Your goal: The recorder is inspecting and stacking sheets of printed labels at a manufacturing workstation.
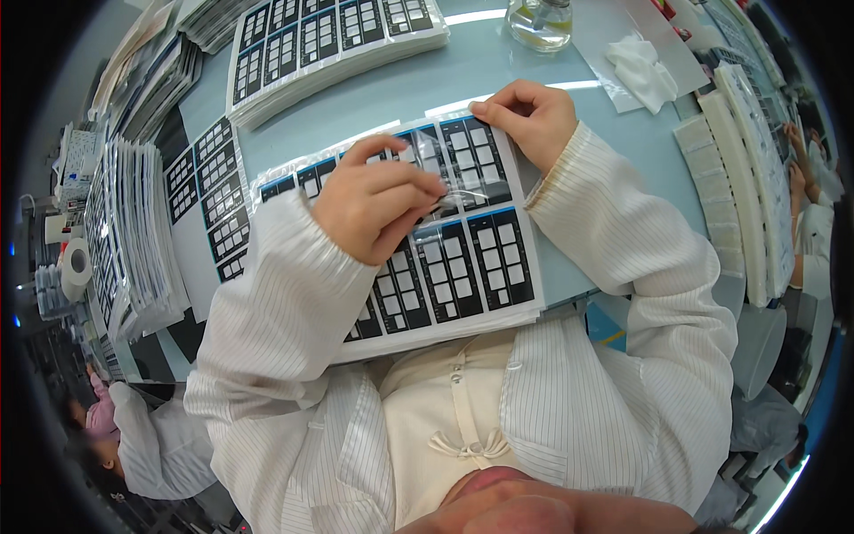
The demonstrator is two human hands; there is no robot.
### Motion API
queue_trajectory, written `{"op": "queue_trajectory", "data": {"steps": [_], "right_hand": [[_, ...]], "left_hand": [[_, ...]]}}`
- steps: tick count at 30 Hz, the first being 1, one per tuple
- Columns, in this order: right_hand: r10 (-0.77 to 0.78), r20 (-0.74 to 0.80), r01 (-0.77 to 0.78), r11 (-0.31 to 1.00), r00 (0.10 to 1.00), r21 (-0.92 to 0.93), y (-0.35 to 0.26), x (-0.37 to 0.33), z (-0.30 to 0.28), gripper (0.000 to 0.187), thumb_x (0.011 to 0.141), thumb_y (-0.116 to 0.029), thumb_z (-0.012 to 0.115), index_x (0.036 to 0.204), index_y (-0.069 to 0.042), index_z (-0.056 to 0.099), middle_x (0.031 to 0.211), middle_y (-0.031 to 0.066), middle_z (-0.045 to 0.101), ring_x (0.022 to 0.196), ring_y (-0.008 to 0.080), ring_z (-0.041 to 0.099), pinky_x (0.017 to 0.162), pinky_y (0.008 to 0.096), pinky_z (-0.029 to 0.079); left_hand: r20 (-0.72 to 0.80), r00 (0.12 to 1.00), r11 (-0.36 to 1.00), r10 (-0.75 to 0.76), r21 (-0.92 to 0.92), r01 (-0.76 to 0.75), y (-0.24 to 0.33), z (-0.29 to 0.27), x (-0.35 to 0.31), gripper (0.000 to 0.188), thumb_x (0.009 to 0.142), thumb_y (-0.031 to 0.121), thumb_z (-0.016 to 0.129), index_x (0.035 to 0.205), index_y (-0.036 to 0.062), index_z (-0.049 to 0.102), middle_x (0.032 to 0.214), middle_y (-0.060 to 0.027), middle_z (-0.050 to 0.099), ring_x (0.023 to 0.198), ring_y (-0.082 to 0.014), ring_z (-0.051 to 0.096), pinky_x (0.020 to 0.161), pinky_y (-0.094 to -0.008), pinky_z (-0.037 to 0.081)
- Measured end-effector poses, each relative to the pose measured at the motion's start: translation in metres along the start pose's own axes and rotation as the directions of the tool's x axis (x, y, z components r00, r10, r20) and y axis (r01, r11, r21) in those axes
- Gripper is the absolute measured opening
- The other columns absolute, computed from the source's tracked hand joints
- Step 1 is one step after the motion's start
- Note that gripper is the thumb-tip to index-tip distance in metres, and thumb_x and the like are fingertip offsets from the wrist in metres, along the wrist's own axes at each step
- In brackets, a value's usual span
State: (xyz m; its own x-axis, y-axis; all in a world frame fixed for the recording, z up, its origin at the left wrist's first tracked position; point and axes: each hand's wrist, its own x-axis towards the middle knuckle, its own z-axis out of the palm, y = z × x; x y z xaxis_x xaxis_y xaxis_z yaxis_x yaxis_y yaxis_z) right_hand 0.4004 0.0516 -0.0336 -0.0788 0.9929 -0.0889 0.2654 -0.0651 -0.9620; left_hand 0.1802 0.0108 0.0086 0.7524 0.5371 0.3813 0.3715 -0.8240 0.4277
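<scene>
A white sheet of black keypad panels [485, 267] with blue edges lies on the pale blue table right in front of me. My left hand [374, 200] rests on the sheet's middle and pinches a clear film strip [449, 182] between thumb and fingers. My right hand [529, 116] is curled at the sheet's far right corner, fingertips pressing or gripping its edge. Both sleeves are white with thin stripes.
More panel sheets are stacked at the far left [334, 40] and in tall piles along the left edge [133, 240]. A glass bottle [540, 22] and a white wipe [642, 71] sit at the back. White foam strips [738, 169] line the right. Other people work left and right.
</scene>
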Motion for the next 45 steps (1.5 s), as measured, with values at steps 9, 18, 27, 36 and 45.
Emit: {"op": "queue_trajectory", "data": {"steps": [9, 18, 27, 36, 45], "right_hand": [[-0.034, 0.000, 0.034, 0.990, 0.999, -0.136, -0.003, -0.005, 0.006, 0.015, 0.077, -0.016, 0.066, 0.080, -0.002, 0.064, 0.070, 0.0046, 0.063, 0.063, 0.0085, 0.058, 0.059, 0.0212, 0.048], [-0.109, -0.012, 0.107, 0.986, 0.994, -0.130, 0.004, -0.005, 0.007, 0.016, 0.078, -0.018, 0.065, 0.080, -0.002, 0.064, 0.071, 0.0042, 0.063, 0.063, 0.0088, 0.058, 0.060, 0.0210, 0.048], [-0.142, -0.022, 0.137, 0.979, 0.990, -0.152, 0.003, -0.008, 0.009, 0.018, 0.078, -0.020, 0.066, 0.080, -0.002, 0.063, 0.069, 0.0039, 0.062, 0.063, 0.0094, 0.058, 0.060, 0.0214, 0.048], [-0.126, -0.027, 0.120, 0.979, 0.992, -0.164, 0.005, -0.007, 0.010, 0.020, 0.077, -0.023, 0.066, 0.082, -0.003, 0.064, 0.070, 0.0037, 0.062, 0.063, 0.0093, 0.057, 0.060, 0.0217, 0.048], [-0.355, -0.112, 0.320, 0.915, 0.928, -0.246, 0.020, 0.006, 0.002, 0.015, 0.076, -0.018, 0.068, 0.078, -0.003, 0.064, 0.068, 0.0011, 0.060, 0.063, 0.0069, 0.054, 0.061, 0.0203, 0.045]], "left_hand": [[-0.031, 0.976, 0.976, -0.215, 0.022, 0.216, 0.055, -0.004, -0.061, 0.011, 0.067, 0.000, 0.065, 0.072, 0.0065, 0.057, 0.083, -0.0003, 0.064, 0.075, -0.0125, 0.060, 0.078, -0.0335, 0.038], [-0.078, 0.923, 0.924, -0.377, 0.037, 0.381, 0.088, -0.010, -0.112, 0.016, 0.061, -0.002, 0.068, 0.071, 0.0072, 0.059, 0.081, -0.0002, 0.066, 0.074, -0.0110, 0.061, 0.071, -0.0298, 0.036], [-0.216, 0.854, 0.880, -0.472, -0.056, 0.472, 0.104, -0.017, -0.160, 0.015, 0.061, -0.002, 0.064, 0.064, 0.0083, 0.053, 0.074, -0.0008, 0.063, 0.071, -0.0126, 0.061, 0.073, -0.0302, 0.032], [-0.463, 0.697, 0.836, -0.547, -0.329, 0.439, 0.098, -0.016, -0.216, 0.023, 0.063, -0.008, 0.056, 0.056, 0.0067, 0.038, 0.062, -0.0062, 0.051, 0.055, -0.0152, 0.045, 0.065, -0.0287, 0.036], [-0.555, 0.408, 0.683, -0.725, -0.503, 0.529, 0.093, -0.032, -0.312, 0.025, 0.071, -0.003, 0.054, 0.058, 0.0063, 0.034, 0.060, -0.0046, 0.042, 0.055, -0.0134, 0.042, 0.051, -0.0214, 0.036]]}}
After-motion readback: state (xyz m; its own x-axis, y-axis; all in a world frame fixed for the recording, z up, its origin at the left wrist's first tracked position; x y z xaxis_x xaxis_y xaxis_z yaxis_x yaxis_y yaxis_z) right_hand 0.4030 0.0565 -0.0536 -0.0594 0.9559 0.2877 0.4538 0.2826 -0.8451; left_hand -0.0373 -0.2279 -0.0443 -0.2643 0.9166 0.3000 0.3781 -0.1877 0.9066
